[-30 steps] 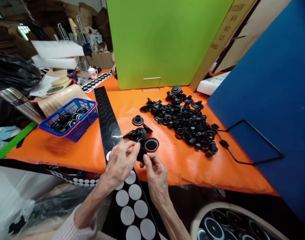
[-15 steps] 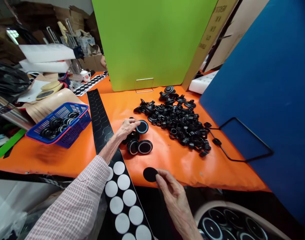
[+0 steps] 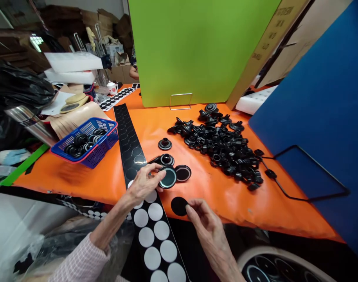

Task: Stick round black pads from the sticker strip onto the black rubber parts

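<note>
My left hand (image 3: 146, 181) grips a round black cap (image 3: 168, 177) with a pale ring by its edge, tilted so its flat face shows. Behind it on the orange table lie another ringed cap (image 3: 183, 173) and a cap with its stem upward (image 3: 164, 144). Between thumb and fingers, my right hand (image 3: 206, 223) pinches a thin black round sticker (image 3: 179, 206) near the table's front edge. Beneath my left hand runs a long black sticker strip (image 3: 132, 150), its front part showing rows of white circles (image 3: 153, 258).
A heap of black plastic parts (image 3: 225, 150) spreads at right, beside a blue board (image 3: 316, 117) with a wire stand. At left stands a blue basket (image 3: 101, 154) of caps. A green board (image 3: 202, 51) rises behind. A tub (image 3: 249, 254) with ringed discs sits low right.
My left hand has drawn the cap nearer, toward the sticker in my right hand. A stem-up cap it hid now shows. The whole view has shifted slightly.
</note>
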Demonstrator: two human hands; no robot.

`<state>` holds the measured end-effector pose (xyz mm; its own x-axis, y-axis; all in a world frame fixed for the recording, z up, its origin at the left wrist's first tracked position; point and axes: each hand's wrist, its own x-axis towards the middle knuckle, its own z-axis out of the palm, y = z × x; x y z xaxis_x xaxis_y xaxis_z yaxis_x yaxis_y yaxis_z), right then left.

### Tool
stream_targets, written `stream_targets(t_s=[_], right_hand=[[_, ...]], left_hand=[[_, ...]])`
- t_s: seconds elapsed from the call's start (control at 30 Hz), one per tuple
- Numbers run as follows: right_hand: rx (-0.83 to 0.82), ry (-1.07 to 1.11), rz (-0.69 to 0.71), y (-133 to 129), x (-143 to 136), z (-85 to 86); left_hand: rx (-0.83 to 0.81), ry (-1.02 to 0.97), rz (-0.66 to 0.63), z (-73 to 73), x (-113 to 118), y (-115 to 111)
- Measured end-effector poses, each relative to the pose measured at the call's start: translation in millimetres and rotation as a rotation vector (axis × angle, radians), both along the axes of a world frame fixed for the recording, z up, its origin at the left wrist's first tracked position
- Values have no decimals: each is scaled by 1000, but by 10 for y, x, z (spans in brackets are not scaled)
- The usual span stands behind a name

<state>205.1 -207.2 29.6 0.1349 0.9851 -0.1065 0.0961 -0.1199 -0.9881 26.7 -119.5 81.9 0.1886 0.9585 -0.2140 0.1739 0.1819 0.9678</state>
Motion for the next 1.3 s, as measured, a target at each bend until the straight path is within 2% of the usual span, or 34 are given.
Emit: stream_targets(t_s=[0.2,0.3,0.37,0.47,0.53,0.63,0.7,0.77,0.83,0.93,1.03,1.13,1.2,1.3], right_hand=[[-85,373,-69,159,-89,-14],[-48,515,-98,281,-138,-80],[-20,530,-111,354,-163,-121],[-8,499,-130,430,-179,-168],[-14,467,-123,458,-181,-187],[-14,464,-133,462,-167,-190],[-12,522,-153,444,-140,-177],[-20,577,-144,417,-101,-158],[-35,601,-118,391,-61,-137],[-33,592,-108,363,-11,-99],[-8,508,-118,333,37,-41],[-11,343,-139,276,90,38],[-7,230,-123,227,111,104],[5,114,-68,155,78,225]], left_hand=[[348,305,46,-199,258,-57],[424,431,29,-144,316,55],[417,538,9,-30,311,241],[361,616,85,87,291,674],[326,589,116,50,300,998],[259,498,116,-123,338,1386],[197,402,119,-213,340,1528],[125,273,113,-221,296,1574],[51,114,85,-145,207,1541],[-14,-99,45,43,39,1368],[-154,-387,84,202,-107,1089],[-293,-650,122,278,-215,732],[-271,-657,109,279,-264,464],[-195,-565,104,216,-286,66]])
